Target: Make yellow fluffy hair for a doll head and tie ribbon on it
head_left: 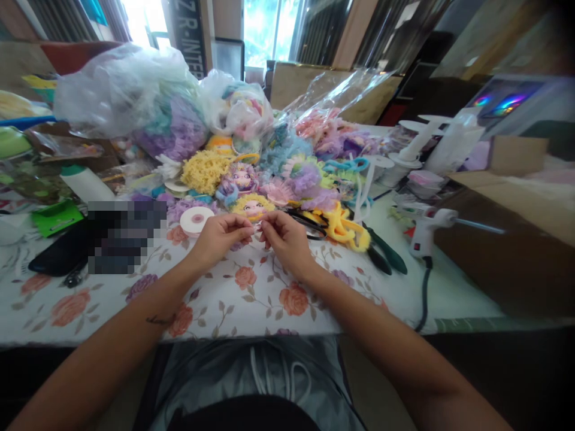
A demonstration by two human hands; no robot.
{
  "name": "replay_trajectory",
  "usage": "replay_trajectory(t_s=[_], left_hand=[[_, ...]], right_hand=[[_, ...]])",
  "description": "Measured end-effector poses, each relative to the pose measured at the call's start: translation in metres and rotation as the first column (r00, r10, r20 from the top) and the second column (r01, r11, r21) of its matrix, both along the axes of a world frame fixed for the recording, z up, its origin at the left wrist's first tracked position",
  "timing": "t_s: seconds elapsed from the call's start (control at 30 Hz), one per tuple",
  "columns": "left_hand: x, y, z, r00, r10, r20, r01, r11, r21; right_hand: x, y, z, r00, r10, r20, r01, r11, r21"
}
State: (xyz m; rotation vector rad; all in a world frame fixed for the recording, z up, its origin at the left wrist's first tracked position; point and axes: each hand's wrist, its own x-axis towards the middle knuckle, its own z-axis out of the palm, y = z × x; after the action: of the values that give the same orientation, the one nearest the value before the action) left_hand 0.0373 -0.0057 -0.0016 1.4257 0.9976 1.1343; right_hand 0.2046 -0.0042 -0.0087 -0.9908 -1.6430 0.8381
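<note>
Above the flowered tablecloth [251,305], my left hand [220,236] and my right hand [290,244] meet with fingertips pinched. Whatever lies between them is too small and blurred to make out. Just behind the fingers is a doll-like face with curly yellow hair [252,203]. A roll of white ribbon [196,219] lies beside my left hand. Thin black hoops [317,226], perhaps headbands, and fuzzy yellow strips [348,227] lie right of my right hand.
A white glue gun [422,230] with a cord stands at the right, near a cardboard box [516,239]. Dark green handles [389,251] lie left of it. Yarn-like bundles in plastic bags [126,90] pile up behind. A black case [58,248] is at the left.
</note>
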Motion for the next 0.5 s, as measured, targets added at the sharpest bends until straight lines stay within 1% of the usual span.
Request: replay_trajectory(t_s=[0.07, 0.13, 0.2, 0.3, 0.4, 0.5], left_hand=[[0.0003, -0.0009, 0.0012, 0.999, -0.008, -0.046, 0.009, 1.0, 0.03], [0.0011, -0.0023, 0.0029, 0.992, -0.009, -0.125, 0.02, 0.996, 0.088], [0.0018, -0.0037, 0.0043, 0.977, -0.008, -0.213, 0.038, 0.989, 0.139], [0.0019, -0.0047, 0.0051, 0.955, -0.01, -0.296, 0.075, 0.975, 0.208], [0.0011, -0.005, 0.0054, 0.942, -0.002, -0.335, 0.12, 0.936, 0.331], [0.001, -0.006, 0.0067, 0.93, 0.017, -0.366, 0.154, 0.889, 0.432]], right_hand=[[-0.0008, 0.0002, 0.0002, 1.0, -0.006, -0.002, 0.006, 1.0, -0.011], [-0.0017, -0.0002, 0.0013, 0.999, 0.0, -0.037, -0.002, 0.999, -0.037], [-0.0027, -0.0006, 0.0023, 0.996, 0.016, -0.091, -0.022, 0.997, -0.071], [-0.0041, -0.0004, 0.0024, 0.98, 0.051, -0.19, -0.078, 0.988, -0.137], [-0.0054, 0.0005, 0.0017, 0.949, 0.06, -0.309, -0.138, 0.961, -0.238], [-0.006, 0.0016, 0.0018, 0.905, 0.051, -0.423, -0.207, 0.92, -0.333]])
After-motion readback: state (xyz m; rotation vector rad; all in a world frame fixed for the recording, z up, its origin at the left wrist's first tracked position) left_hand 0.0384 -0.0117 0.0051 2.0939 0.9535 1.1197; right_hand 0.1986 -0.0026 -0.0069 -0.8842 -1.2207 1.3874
